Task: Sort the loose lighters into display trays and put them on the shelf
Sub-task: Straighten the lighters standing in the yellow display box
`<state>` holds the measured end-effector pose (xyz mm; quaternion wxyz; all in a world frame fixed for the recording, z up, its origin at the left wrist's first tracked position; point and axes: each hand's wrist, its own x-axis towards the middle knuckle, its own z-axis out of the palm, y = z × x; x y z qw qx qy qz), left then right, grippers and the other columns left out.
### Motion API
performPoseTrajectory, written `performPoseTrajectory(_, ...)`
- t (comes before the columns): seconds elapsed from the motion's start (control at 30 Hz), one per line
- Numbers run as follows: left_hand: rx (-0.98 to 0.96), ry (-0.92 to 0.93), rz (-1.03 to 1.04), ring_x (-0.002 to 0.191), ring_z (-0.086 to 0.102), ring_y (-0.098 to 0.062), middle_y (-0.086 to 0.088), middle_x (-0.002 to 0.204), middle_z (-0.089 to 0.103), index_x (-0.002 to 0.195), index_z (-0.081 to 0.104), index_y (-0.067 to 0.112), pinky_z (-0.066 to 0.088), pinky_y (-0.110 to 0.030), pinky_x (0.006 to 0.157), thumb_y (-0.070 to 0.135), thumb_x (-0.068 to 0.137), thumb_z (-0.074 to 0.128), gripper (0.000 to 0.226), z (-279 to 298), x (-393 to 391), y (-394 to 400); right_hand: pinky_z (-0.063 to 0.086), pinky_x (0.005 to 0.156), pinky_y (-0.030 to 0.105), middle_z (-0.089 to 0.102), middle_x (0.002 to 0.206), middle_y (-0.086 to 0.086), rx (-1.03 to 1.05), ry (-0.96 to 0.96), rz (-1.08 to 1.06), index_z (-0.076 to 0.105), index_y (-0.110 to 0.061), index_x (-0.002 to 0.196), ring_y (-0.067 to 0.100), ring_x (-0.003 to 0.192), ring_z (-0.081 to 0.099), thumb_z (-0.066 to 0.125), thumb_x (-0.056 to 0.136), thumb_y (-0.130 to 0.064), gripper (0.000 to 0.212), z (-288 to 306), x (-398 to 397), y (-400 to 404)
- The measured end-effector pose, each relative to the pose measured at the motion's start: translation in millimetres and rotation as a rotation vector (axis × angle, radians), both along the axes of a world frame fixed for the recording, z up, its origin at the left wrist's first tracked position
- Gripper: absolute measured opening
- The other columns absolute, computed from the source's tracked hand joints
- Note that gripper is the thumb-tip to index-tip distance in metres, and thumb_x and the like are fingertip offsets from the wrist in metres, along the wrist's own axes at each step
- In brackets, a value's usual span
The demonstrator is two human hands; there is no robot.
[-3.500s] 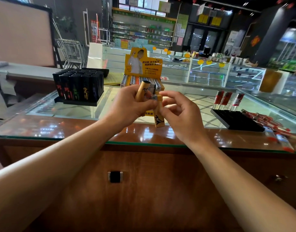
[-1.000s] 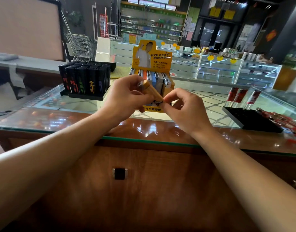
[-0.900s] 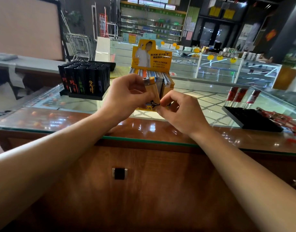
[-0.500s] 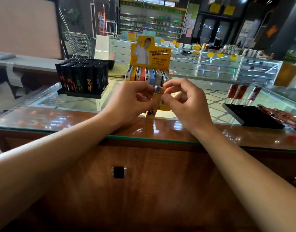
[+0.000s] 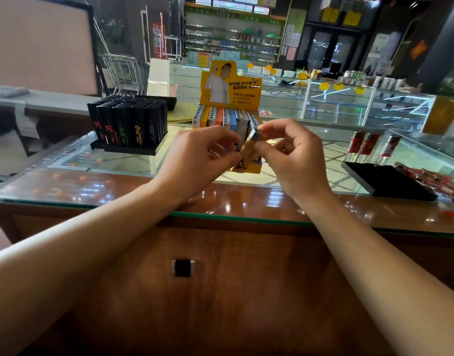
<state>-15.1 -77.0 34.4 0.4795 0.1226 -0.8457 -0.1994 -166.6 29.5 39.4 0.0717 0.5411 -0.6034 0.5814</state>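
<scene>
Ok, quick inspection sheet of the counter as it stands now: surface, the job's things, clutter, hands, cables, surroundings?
Surface: glass counter top with a wood front, glossy with reflections.
Job's things: tan lighter held above the counter; yellow display box of mixed-colour lighters behind it; black lighter tray full, at left; black tray at right with three red lighters standing.
Clutter: loose red lighters beside the right tray.
Hands: left hand and right hand both pinch the tan lighter.
Cables: nothing seen.
Surroundings: glass showcases, stocked shelves, shopping cart.
</scene>
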Motion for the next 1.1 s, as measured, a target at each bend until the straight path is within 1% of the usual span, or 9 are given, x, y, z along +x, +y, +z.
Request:
performPoseTrajectory(0.1,-0.259,0.069,0.118,0.083,0.066,-0.015,0.005,0.088,0.071,0.101,0.074,0.014,0.054,-0.030,0.077,0.022,0.083,0.072,0.020,4.2,2.9,-4.5,0.046,0.058,0.018,0.068,0.089,-0.010,-0.037,-0.007,-0.060,0.066,-0.025,0.098,0.005,0.061,0.057,0.072,0.085,-0.014,0.019,4.6,-10.9,1.1)
performPoseTrajectory(0.23,-0.464,-0.043,0.209,0.111,0.058,-0.028,-0.004,0.114,0.071,0.114,0.071,0.010,0.050,-0.040,0.094,0.028,0.086,0.067,0.033,9.9,3.7,-17.6,0.047,0.061,0.015,0.068,0.092,-0.007,-0.003,0.055,-0.125,0.066,-0.018,0.102,0.001,0.063,0.057,0.071,0.086,-0.013,0.018,9.2,-19.9,-3.5)
performPoseTrajectory(0.37,-0.487,-0.260,0.282,0.134,0.044,-0.029,-0.006,0.139,0.058,0.132,0.060,0.015,0.040,-0.050,0.109,0.041,0.087,0.056,0.051,7.1,1.4,-28.3,0.048,0.060,0.016,0.067,0.092,-0.010,0.042,0.149,-0.153,0.066,-0.020,0.103,0.004,0.062,0.057,0.070,0.086,-0.014,0.018,9.5,-22.8,-10.5)
performPoseTrajectory(0.6,-0.433,-0.422,0.312,0.150,0.019,-0.027,-0.006,0.159,0.031,0.150,0.039,0.022,0.014,-0.042,0.120,0.054,0.085,0.048,0.073,1.2,0.2,-28.9,0.046,0.062,0.019,0.068,0.096,-0.008,0.048,0.356,-0.217,0.066,-0.018,0.108,0.005,0.061,0.055,0.068,0.088,-0.017,0.021,1.0,-24.0,-20.8)
performPoseTrajectory(0.77,-0.417,-0.458,0.309,0.151,0.013,-0.027,-0.005,0.162,0.025,0.153,0.032,0.023,0.012,-0.045,0.121,0.056,0.085,0.045,0.077,0.6,-0.6,-28.7,0.049,0.079,0.035,0.060,0.109,0.004,0.099,0.449,-0.313,0.068,-0.014,0.110,0.021,0.099,0.057,0.069,0.084,-0.017,0.026,-3.5,-31.4,-26.1)
performPoseTrajectory(0.87,-0.419,-0.476,0.308,0.151,0.011,-0.027,-0.006,0.163,0.023,0.154,0.029,0.023,0.013,-0.049,0.122,0.055,0.087,0.048,0.076,0.6,-2.1,-30.7,0.047,0.086,0.038,0.059,0.114,0.002,0.158,0.434,-0.290,0.066,-0.018,0.118,0.023,0.107,0.054,0.069,0.082,-0.022,0.036,-3.8,-33.5,-22.6)
performPoseTrajectory(0.93,-0.427,-0.499,0.305,0.152,0.009,-0.027,-0.006,0.163,0.021,0.155,0.025,0.023,0.012,-0.049,0.123,0.053,0.091,0.054,0.077,-0.7,-3.8,-31.5,0.036,0.089,0.030,0.058,0.121,0.001,0.215,0.422,-0.283,0.059,-0.022,0.128,0.024,0.114,0.048,0.073,0.081,-0.029,0.050,-4.0,-34.5,-17.6)
performPoseTrajectory(1.0,-0.428,-0.517,0.307,0.152,0.006,-0.026,-0.004,0.164,0.019,0.156,0.021,0.024,0.009,-0.048,0.122,0.053,0.091,0.055,0.078,-1.9,-4.2,-31.7,0.026,0.086,0.024,0.056,0.129,0.000,0.299,0.400,-0.276,0.044,-0.024,0.142,0.024,0.119,0.041,0.077,0.076,-0.036,0.075,-4.5,-36.3,-12.3)
performPoseTrajectory(1.1,-0.426,-0.525,0.311,0.153,0.003,-0.024,-0.002,0.165,0.015,0.157,0.017,0.027,0.005,-0.048,0.121,0.055,0.091,0.053,0.080,-1.3,-3.9,-31.8,0.030,0.095,0.030,0.048,0.141,0.005,0.488,0.398,-0.253,0.024,-0.026,0.153,0.025,0.129,0.034,0.080,0.073,-0.044,0.100,-5.6,-41.2,-9.8)
